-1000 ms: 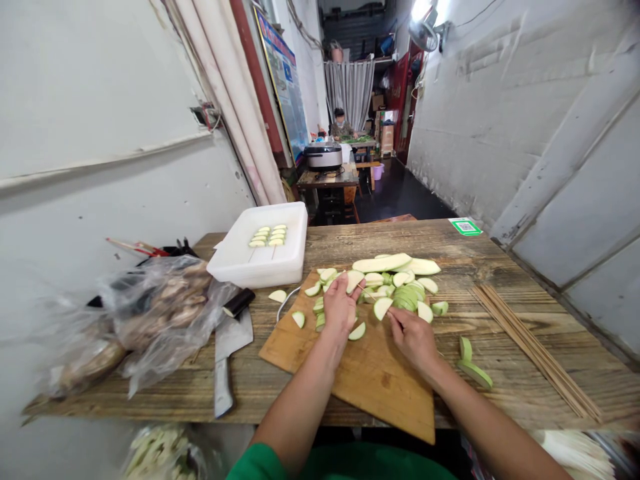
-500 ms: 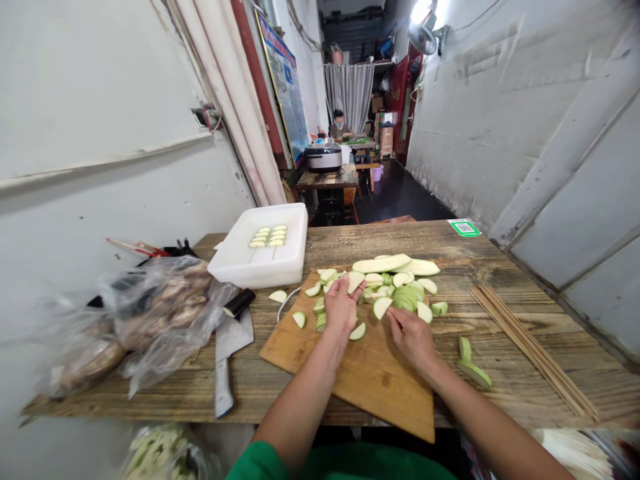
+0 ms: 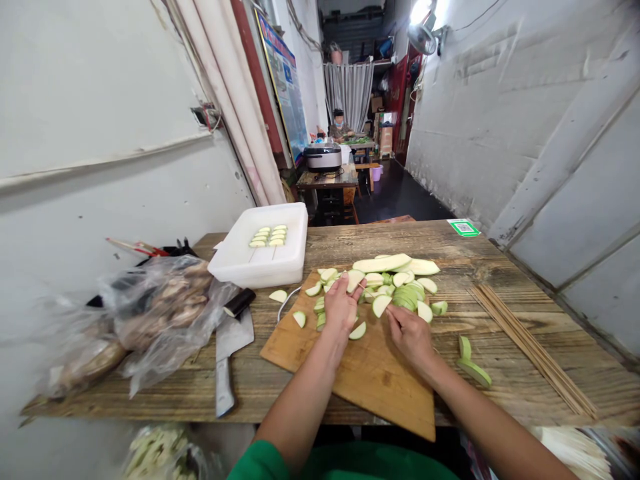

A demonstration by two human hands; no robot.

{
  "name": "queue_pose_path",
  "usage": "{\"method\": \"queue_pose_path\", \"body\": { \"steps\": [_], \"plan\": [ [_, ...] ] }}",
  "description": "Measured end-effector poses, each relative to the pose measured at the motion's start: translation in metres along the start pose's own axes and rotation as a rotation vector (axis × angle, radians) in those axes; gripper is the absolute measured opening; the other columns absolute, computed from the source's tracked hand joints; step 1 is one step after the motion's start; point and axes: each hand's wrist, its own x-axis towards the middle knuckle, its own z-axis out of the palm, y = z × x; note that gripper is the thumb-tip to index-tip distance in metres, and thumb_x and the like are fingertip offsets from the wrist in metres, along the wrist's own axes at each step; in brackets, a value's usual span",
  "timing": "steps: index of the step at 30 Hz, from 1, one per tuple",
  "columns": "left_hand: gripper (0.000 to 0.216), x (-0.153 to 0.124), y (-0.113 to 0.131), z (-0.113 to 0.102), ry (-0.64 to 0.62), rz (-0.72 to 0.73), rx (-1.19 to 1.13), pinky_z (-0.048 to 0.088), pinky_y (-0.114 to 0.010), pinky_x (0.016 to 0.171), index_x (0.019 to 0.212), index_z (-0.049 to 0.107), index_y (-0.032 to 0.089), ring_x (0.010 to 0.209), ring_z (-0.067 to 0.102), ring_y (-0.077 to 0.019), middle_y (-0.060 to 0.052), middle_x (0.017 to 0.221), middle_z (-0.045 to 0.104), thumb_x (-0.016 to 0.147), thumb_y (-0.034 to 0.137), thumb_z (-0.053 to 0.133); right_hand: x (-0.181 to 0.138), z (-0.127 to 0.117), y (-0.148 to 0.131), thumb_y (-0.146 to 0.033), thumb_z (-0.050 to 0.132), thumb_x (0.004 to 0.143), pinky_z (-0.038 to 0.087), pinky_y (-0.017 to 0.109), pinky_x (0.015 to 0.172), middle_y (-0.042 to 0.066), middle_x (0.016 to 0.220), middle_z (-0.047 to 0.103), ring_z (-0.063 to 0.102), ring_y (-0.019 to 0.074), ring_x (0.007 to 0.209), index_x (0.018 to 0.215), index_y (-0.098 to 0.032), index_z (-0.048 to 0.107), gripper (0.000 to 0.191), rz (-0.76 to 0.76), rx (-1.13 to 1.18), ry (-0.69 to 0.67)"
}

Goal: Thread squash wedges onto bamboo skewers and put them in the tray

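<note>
My left hand (image 3: 342, 304) is closed around a pale half-round vegetable slice (image 3: 355, 280) with a green edge, held above the chopping board. To its right, my right hand (image 3: 411, 333) pinches at a thin skewer (image 3: 367, 289). Another half-round slice (image 3: 381, 306) sits along this skewer, just beyond my right fingertips. The skewer's line runs toward the slice in my left hand; whether its tip has entered that slice is hard to see. Behind and under both hands, a heap of cut slices (image 3: 407, 297) covers the far part of the wooden chopping board (image 3: 385, 383).
A white plastic box (image 3: 255, 272) with two skewers of slices stands back left. A cleaver (image 3: 225, 387), a dark-skinned piece (image 3: 240, 303) and plastic bags (image 3: 165, 313) lie left. Bamboo skewers (image 3: 535, 350) lie right. A person (image 3: 340, 127) sits far back.
Almost nothing differs. The slice by my right hand has tilted slightly and shifted a little to the left, nearer my left hand.
</note>
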Motion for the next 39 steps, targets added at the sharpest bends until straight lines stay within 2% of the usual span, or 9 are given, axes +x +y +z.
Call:
{"method": "queue_pose_path", "body": {
  "steps": [7,14,21,28,39],
  "plan": [
    [0.005,0.0000,0.0003,-0.0009,-0.016,-0.007,0.011,0.052,-0.045,0.082,0.070,0.058,0.010,0.075,0.064,-0.0151,-0.005,0.074,0.065,0.075,0.011,0.061,-0.0008,-0.0002,0.0008,-0.021,0.041,0.090,0.046,0.024,0.063,0.007,0.078,0.067,0.062,0.0162,0.068,0.090,-0.015,0.066,0.026,0.002,0.014,-0.016],
    [0.009,-0.0017,0.0016,-0.0003,-0.100,0.021,0.059,0.050,-0.043,0.084,0.071,0.060,0.010,0.074,0.064,-0.0142,-0.003,0.073,0.065,0.072,0.017,0.066,-0.0013,0.0007,0.0010,-0.020,0.041,0.090,0.046,0.024,0.063,0.007,0.077,0.067,0.062,0.0159,0.067,0.089,-0.015,0.066,0.026,0.006,0.003,-0.013],
    [0.008,0.0006,0.0058,-0.0018,-0.043,0.063,0.117,0.051,-0.041,0.082,0.070,0.060,0.011,0.074,0.064,-0.0131,-0.003,0.074,0.064,0.073,0.017,0.064,-0.0019,-0.0005,-0.0020,-0.020,0.042,0.089,0.046,0.022,0.061,0.006,0.081,0.069,0.063,0.0150,0.068,0.094,-0.017,0.067,0.025,-0.029,-0.020,0.009],
    [0.019,0.0015,0.0076,-0.0040,-0.160,0.033,0.253,0.050,-0.040,0.083,0.081,0.063,0.009,0.078,0.065,-0.0157,-0.006,0.083,0.065,0.066,0.020,0.071,-0.0001,-0.0050,0.0019,-0.020,0.042,0.089,0.046,0.022,0.063,0.007,0.078,0.068,0.062,0.0148,0.068,0.089,-0.016,0.068,0.026,-0.003,-0.007,0.007],
    [0.011,0.0053,0.0069,-0.0078,-0.044,0.060,0.224,0.052,-0.037,0.079,0.076,0.062,0.010,0.076,0.062,-0.0125,-0.002,0.076,0.063,0.067,0.014,0.069,-0.0027,-0.0065,0.0001,-0.018,0.042,0.088,0.046,0.021,0.061,0.007,0.080,0.069,0.062,0.0141,0.066,0.092,-0.015,0.067,0.026,-0.041,-0.006,-0.011]
  ]
}}
